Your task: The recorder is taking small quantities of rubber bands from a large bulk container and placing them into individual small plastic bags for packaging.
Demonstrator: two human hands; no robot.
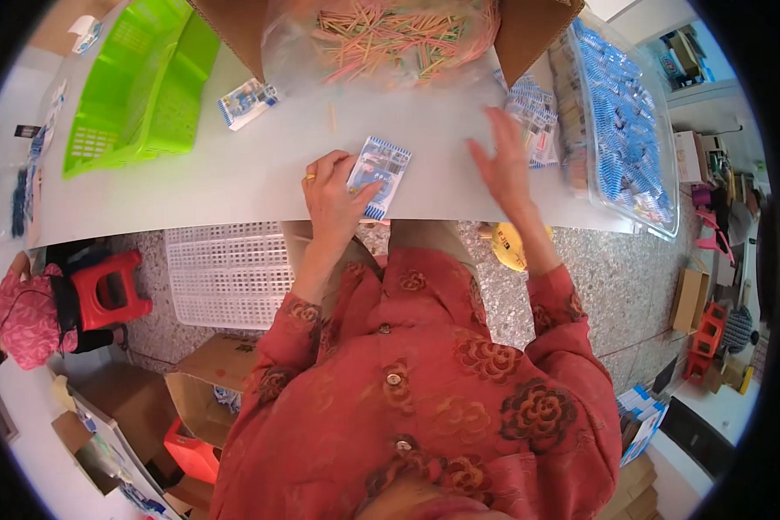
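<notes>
The blue-and-white packet (383, 163) is held by fingers (330, 162) of the left hand (334, 192); the right hand (503, 169) is spread over the tabletop (269, 169).

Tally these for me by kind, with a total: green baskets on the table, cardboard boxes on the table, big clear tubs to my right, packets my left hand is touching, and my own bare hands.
Green basket: 1
Cardboard box: 1
Clear tub: 1
Packet: 1
Hands, left hand and right hand: 2
Total: 6
</notes>
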